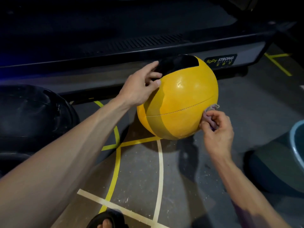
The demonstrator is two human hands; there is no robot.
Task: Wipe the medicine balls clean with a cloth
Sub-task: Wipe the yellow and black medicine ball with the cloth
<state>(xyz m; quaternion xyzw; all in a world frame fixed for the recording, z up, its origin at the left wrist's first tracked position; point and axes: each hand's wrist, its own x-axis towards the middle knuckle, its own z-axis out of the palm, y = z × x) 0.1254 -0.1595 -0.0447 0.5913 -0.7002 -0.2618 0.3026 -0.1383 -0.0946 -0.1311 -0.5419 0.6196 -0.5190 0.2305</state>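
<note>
A yellow medicine ball with a black panel on top stands on the floor in the middle of the view. My left hand rests on its upper left side, fingers spread over the black panel and steadying it. My right hand pinches a small pale purple cloth and presses it against the ball's lower right side. A black medicine ball lies on the floor at the left, mostly in shadow.
A dark treadmill-like machine with a "Body Strong" label runs across the back. A blue-rimmed bucket stands at the right edge. The grey floor carries yellow and white tape lines. A sandalled foot shows at the bottom.
</note>
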